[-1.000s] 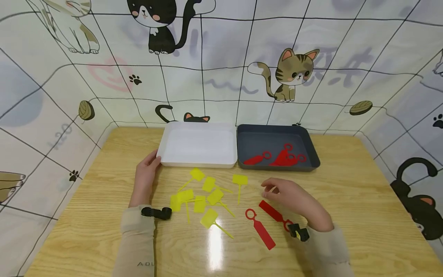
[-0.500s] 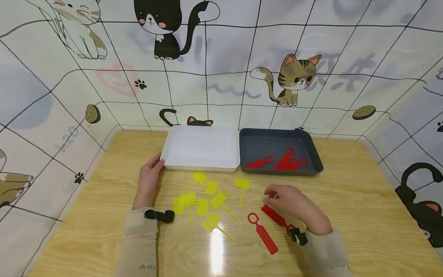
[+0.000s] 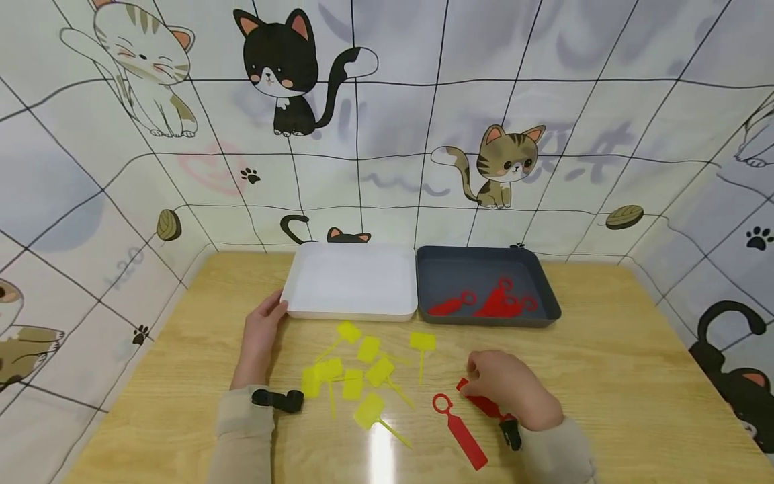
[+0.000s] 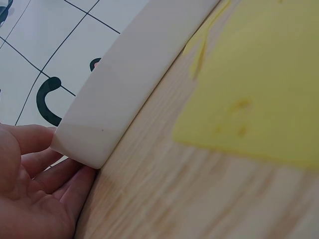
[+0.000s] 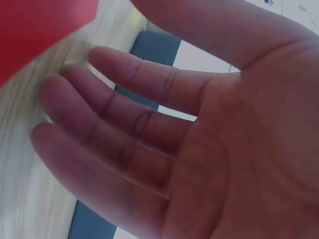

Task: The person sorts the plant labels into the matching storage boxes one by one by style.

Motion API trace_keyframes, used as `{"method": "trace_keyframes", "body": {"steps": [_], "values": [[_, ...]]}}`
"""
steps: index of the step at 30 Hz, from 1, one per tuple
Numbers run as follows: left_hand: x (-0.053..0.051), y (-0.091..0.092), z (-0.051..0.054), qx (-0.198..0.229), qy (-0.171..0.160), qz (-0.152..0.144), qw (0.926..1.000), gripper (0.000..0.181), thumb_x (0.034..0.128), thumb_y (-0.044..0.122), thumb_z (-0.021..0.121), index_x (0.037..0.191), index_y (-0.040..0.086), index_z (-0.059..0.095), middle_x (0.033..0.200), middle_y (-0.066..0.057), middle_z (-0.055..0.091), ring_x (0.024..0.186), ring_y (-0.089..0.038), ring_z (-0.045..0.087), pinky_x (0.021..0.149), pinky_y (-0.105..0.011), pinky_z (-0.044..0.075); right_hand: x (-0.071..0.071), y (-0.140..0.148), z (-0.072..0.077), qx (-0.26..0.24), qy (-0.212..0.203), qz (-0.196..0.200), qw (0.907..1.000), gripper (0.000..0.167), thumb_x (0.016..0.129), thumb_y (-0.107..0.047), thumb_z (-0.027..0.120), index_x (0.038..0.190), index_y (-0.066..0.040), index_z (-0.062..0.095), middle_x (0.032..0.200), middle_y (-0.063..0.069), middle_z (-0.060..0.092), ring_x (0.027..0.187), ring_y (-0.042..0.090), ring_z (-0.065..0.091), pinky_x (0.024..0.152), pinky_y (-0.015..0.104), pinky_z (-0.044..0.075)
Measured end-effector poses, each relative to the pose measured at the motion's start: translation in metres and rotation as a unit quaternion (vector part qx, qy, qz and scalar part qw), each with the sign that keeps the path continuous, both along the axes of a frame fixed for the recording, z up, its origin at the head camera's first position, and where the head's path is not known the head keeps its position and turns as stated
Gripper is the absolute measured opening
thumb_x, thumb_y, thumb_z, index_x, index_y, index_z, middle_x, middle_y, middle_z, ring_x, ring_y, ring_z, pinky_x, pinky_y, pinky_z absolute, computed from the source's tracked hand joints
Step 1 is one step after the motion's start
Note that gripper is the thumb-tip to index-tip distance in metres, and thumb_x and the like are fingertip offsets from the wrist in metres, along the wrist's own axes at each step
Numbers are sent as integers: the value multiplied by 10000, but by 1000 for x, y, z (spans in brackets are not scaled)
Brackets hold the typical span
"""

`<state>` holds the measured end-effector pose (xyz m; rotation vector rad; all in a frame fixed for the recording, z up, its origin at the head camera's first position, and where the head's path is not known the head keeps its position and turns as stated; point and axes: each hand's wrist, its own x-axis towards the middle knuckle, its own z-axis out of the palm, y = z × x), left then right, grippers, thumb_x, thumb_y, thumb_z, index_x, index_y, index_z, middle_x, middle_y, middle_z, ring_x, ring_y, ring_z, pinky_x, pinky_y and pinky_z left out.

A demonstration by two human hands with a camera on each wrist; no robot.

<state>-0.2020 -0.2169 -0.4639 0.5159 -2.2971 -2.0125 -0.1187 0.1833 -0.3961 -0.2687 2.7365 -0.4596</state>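
Observation:
My left hand [image 3: 261, 341] holds the near left corner of a shallow white tray [image 3: 357, 316], thumb and fingers at its edge. In the left wrist view, the fingers meet the tray's wall [image 4: 107, 89]. My right hand [image 3: 508, 384] hovers over a flat red tag with a ring end [image 3: 484, 405], partly hiding it. In the right wrist view its fingers [image 5: 107, 107] are loosely bent, and I see nothing held. A second red ring-ended tag [image 3: 465, 440] lies just left of it. Several red tags [image 3: 500, 304] lie in the dark grey tray [image 3: 484, 262].
Several yellow T-shaped plant labels [image 3: 369, 411] lie scattered, some overlapping, on the wooden table [image 3: 617, 349] in front of the white tray. The two trays stand side by side near the back edge. A cat-print cloth [image 3: 393, 134] encloses the back and sides.
My right hand has come lower, onto the upper red tag. The left hand stays at the white tray's corner. The head view has tilted up, so everything sits lower in it.

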Motion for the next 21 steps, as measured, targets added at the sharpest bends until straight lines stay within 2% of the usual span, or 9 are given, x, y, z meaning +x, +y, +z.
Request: {"method": "trace_keyframes", "body": {"steps": [5,10,18,21], "values": [[-2,-1,0,-15,4,-41,10000,476,890,371,523,1334,226,437,1374,50,379,1272,-95,280,1029,-298,254,5,-8,-2,180,349,170,9991,268,634,-188,786,668,-141,525,641,-68,475,588,116,426,561,286,388],[-1,-1,-1,-37,123,-64,9999,475,899,356,514,1339,198,432,1377,26,378,1277,-115,275,1028,-306,259,10,-14,-5,182,613,251,9976,242,620,-136,789,650,-144,549,643,-67,481,606,118,428,582,293,406],[2,-1,-3,-1,90,-137,9999,477,902,321,521,1346,178,421,1384,10,367,1271,-119,290,1029,-310,256,9,-13,-11,53,788,327,9963,246,613,-62,766,633,-134,532,646,-40,438,614,130,400,568,295,385],[0,-1,-1,-38,201,-137,9997,475,902,322,521,1341,169,427,1374,7,380,1258,-116,312,1020,-303,272,6,-12,-11,75,796,304,9963,254,623,-49,752,640,-139,516,647,-41,434,610,130,395,556,293,376]]}}
